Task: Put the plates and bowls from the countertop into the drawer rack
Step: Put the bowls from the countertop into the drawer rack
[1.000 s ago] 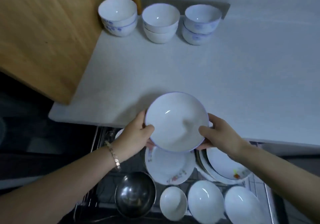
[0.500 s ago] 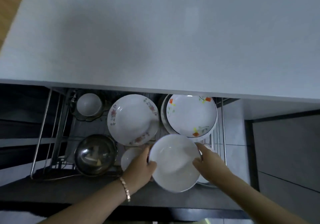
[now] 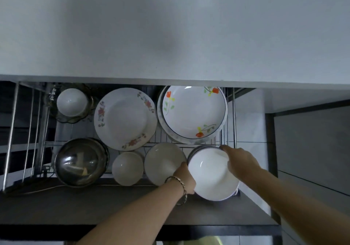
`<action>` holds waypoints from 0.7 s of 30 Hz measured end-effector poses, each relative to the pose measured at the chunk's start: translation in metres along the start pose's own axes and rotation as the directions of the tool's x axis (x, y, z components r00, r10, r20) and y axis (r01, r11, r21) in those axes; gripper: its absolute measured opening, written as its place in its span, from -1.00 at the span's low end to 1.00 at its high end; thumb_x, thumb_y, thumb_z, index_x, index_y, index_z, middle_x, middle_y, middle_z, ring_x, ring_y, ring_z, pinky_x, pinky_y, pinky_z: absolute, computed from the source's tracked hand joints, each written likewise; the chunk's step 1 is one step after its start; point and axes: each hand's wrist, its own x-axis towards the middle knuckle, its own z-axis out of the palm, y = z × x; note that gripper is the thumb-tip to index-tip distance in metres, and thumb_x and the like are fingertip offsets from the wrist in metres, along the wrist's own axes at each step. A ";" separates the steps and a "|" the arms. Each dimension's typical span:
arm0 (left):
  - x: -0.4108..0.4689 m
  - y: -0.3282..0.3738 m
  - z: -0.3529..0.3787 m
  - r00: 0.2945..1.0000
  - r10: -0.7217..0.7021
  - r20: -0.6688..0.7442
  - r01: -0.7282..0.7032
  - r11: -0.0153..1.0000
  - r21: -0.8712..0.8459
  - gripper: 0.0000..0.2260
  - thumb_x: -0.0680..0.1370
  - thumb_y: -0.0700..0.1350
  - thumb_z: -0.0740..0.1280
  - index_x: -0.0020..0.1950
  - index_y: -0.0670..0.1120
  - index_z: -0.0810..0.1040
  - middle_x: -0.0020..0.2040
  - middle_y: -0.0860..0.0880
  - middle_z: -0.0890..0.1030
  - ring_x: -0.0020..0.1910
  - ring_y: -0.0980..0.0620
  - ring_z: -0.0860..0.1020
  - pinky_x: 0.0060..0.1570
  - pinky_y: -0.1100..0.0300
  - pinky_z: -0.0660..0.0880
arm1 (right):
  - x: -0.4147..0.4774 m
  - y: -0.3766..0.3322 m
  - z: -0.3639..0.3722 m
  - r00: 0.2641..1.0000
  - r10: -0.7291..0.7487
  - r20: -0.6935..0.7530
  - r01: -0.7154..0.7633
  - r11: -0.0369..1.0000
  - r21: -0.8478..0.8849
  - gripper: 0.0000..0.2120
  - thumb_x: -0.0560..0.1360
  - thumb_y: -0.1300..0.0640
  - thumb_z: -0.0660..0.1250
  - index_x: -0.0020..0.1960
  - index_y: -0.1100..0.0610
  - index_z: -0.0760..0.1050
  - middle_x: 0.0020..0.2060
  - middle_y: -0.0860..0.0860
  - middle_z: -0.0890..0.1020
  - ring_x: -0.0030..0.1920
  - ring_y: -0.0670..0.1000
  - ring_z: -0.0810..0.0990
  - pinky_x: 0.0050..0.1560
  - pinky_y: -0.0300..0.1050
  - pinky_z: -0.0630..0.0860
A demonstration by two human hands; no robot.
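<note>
I hold a white bowl (image 3: 211, 176) with both hands at the front right corner of the wire drawer rack (image 3: 233, 116). My left hand (image 3: 185, 176) grips its left rim and my right hand (image 3: 239, 162) grips its right rim. The bowl sits low over another dish whose dark rim (image 3: 198, 148) shows behind it. Whether they touch I cannot tell. The rack holds a flowered plate (image 3: 124, 118), an orange-flowered plate stack (image 3: 193, 112), two white bowls (image 3: 127, 168) (image 3: 163, 161), a steel bowl (image 3: 81, 161) and a small white bowl (image 3: 72, 101).
The white countertop (image 3: 170, 27) overhangs the back of the open drawer. The drawer's dark front panel (image 3: 94, 205) runs under my forearms. A tiled floor and a grey cabinet face (image 3: 310, 146) lie to the right.
My view has dropped from the countertop to the drawer. Both hands carried the white bowl down off the counter and to the right, into the rack's front right corner.
</note>
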 end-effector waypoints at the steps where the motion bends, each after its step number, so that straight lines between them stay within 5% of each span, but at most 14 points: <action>1: 0.003 -0.001 0.000 1.000 -0.013 -0.016 0.013 1.000 0.016 -0.47 0.48 -0.22 0.35 0.39 -0.23 0.24 0.35 -0.17 0.41 0.32 -0.14 0.44 0.32 0.07 0.41 | 0.004 -0.002 0.000 1.000 -0.030 -0.002 0.030 0.999 -0.031 -0.48 0.55 0.28 0.14 0.47 -0.02 0.21 0.19 0.15 0.58 0.15 0.15 0.59 0.14 -0.03 0.53; 8: 0.005 -0.008 -0.004 0.998 -0.020 -0.057 0.017 0.998 -0.057 -0.63 0.50 -0.22 0.25 0.32 -0.14 0.39 0.22 -0.15 0.55 0.18 -0.10 0.54 0.20 0.08 0.52 | 0.024 -0.019 0.003 0.998 -0.065 -0.002 0.063 0.979 -0.196 -0.50 0.55 0.31 0.12 0.45 0.00 0.21 -0.04 0.09 0.61 0.09 0.11 0.60 0.04 -0.08 0.53; 15: 0.001 0.003 -0.013 0.988 0.142 -0.066 -0.148 0.983 -0.104 -0.50 0.51 -0.27 0.18 0.44 -0.04 0.24 0.37 -0.08 0.42 0.33 -0.07 0.40 0.25 0.14 0.42 | 0.040 -0.019 0.009 0.999 -0.045 0.014 0.046 0.996 -0.081 -0.50 0.55 0.31 0.11 0.43 -0.02 0.26 0.18 0.13 0.58 0.20 0.16 0.56 0.14 -0.02 0.52; 21: -0.003 0.011 -0.015 0.983 0.148 -0.111 -0.162 0.978 -0.128 -0.52 0.48 -0.32 0.16 0.39 -0.06 0.33 0.32 -0.10 0.47 0.30 -0.08 0.43 0.24 0.14 0.43 | 0.039 -0.010 0.012 0.999 -0.030 0.012 0.030 0.999 0.017 -0.51 0.52 0.34 0.16 0.41 0.05 0.31 0.19 0.15 0.59 0.18 0.16 0.58 0.18 -0.02 0.54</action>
